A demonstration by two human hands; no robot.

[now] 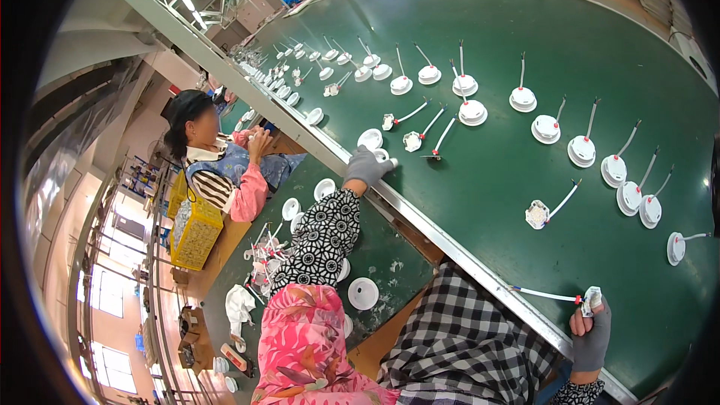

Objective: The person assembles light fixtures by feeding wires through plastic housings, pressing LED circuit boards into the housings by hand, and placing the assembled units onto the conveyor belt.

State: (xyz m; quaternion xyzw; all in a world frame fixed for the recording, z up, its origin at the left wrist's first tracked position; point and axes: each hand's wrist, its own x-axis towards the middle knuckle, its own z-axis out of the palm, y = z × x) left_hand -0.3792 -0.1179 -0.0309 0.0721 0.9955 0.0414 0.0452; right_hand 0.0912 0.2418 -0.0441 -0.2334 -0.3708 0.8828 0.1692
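My left hand [366, 168], in a grey fingerless glove, reaches over the metal rail at the green belt's near edge. Its fingers are closed on a small white round housing [382, 155], partly hidden by them. Just beyond lies another white round housing [370, 139]. At the lower right, my right hand [592, 336], gloved the same way, pinches a small white lamp module [592, 301] between thumb and fingers. A white cable [549, 295] runs left from it past a red connector.
White round lamps with upright cables [472, 112] stand along the green belt [495, 180]. Loose modules with cables [537, 214] lie nearer. A metal rail [465, 259] edges the belt. A side table holds white housings [363, 294] and tangled cables. A co-worker [225, 154] sits left beside a yellow crate [196, 232].
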